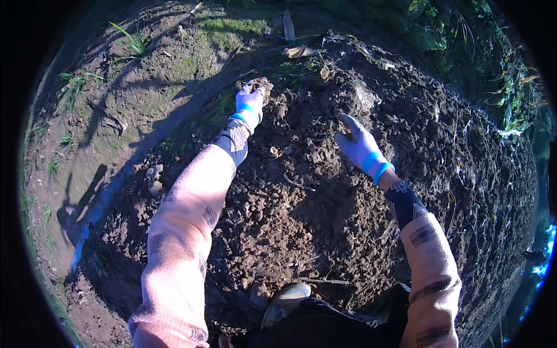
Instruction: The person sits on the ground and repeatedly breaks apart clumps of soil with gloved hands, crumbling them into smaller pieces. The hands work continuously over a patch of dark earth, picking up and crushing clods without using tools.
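Note:
My left hand [252,100], in a pale knitted glove with a blue cuff, reaches forward with its fingers around a clod of soil [263,87] near the edge of the dug bed. To the right, my right hand [357,141], gloved the same way with darker fingertips, hangs over the soil with thumb and fingers apart and nothing visible between them. Crumbly brown soil [270,226] lies below and between both hands. Dry leaf scraps [275,152] are scattered in it. A larger light-coloured lump [365,98] lies beyond my right hand.
Along the bed's left side runs a narrow wet channel [143,152], with a mossy bank [174,74] past it. Green plants [428,39] grow at the upper right. My shoe [286,302] stands on the soil at the bottom, near a thin stick [324,281].

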`<state>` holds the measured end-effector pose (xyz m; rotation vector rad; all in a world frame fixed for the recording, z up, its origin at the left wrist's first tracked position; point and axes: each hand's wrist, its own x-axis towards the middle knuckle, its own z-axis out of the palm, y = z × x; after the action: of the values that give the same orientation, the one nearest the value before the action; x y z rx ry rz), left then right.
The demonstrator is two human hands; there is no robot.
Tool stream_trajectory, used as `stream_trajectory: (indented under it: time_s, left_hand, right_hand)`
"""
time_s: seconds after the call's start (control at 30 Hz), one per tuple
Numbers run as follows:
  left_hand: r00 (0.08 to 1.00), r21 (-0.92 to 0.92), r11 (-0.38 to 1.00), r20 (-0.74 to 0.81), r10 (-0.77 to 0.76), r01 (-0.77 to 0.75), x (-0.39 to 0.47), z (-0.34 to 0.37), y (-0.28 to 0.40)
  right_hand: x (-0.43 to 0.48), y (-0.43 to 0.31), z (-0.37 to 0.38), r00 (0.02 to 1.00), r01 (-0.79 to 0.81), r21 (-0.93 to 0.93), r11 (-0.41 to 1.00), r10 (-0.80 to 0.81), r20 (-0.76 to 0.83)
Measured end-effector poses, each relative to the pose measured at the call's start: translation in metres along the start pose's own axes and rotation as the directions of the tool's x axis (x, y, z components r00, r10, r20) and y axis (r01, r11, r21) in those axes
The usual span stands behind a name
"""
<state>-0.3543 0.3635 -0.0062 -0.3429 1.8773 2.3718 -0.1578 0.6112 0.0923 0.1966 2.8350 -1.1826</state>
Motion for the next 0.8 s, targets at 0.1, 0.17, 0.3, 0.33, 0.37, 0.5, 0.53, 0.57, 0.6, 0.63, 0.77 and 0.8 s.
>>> stream_trajectory:
  time_s: [0.1,0.17,0.3,0.33,0.37,0.5,0.53,0.57,0.6,0.63,0.77,0.8]
  left_hand:
    - [0.988,0.037,0.996,0.130,-0.080,0.075,-0.023,0.000,0.011]
    - [0.974,0.005,0.999,0.222,0.043,-0.045,-0.041,-0.022,0.005]
    - [0.898,0.641,0.720,0.437,-0.058,-0.266,-0.104,-0.066,-0.023]
    - [0.877,0.683,0.669,0.470,-0.099,-0.291,-0.120,-0.072,-0.029]
    - [0.854,0.719,0.620,0.499,-0.145,-0.315,-0.137,-0.077,-0.038]
    - [0.844,0.904,0.179,0.426,-0.326,-0.388,-0.191,-0.057,-0.041]
    - [0.858,0.911,0.160,0.413,-0.307,-0.381,-0.197,-0.053,-0.046]
    - [0.870,0.916,0.142,0.400,-0.287,-0.374,-0.200,-0.048,-0.050]
    - [0.873,0.922,0.137,0.386,-0.297,-0.361,-0.204,-0.056,-0.049]
    - [0.878,0.913,0.166,0.404,-0.256,-0.372,-0.205,-0.045,-0.050]
    - [0.881,0.911,0.145,0.411,-0.233,-0.386,-0.207,-0.058,-0.051]
    - [0.871,0.905,0.094,0.426,-0.246,-0.416,-0.207,-0.061,-0.053]
  right_hand:
    - [-0.008,0.024,0.021,0.993,-0.057,-0.341,0.938,0.090,0.083]
    - [-0.009,0.021,0.043,0.958,-0.086,-0.507,0.857,0.211,0.193]
    - [-0.014,-0.008,0.083,0.892,-0.019,-0.793,0.609,0.368,0.262]
    - [-0.015,-0.009,0.087,0.922,-0.041,-0.768,0.640,0.321,0.218]
    - [-0.013,-0.008,0.091,0.917,-0.040,-0.707,0.707,0.306,0.255]
    - [-0.002,0.035,0.119,0.980,-0.025,-0.543,0.839,0.127,0.151]
    - [0.006,0.042,0.119,0.983,-0.084,-0.394,0.915,0.141,0.117]
    - [0.017,0.049,0.117,0.983,-0.138,-0.231,0.963,0.162,0.088]
    - [0.021,0.034,0.121,0.989,-0.131,-0.032,0.991,0.133,0.061]
    - [0.036,0.045,0.115,0.964,-0.250,0.159,0.955,0.230,0.136]
    - [0.051,-0.040,0.095,0.951,-0.289,0.604,0.743,0.148,0.273]
    - [0.054,-0.045,0.087,0.962,-0.239,0.607,0.758,0.100,0.255]
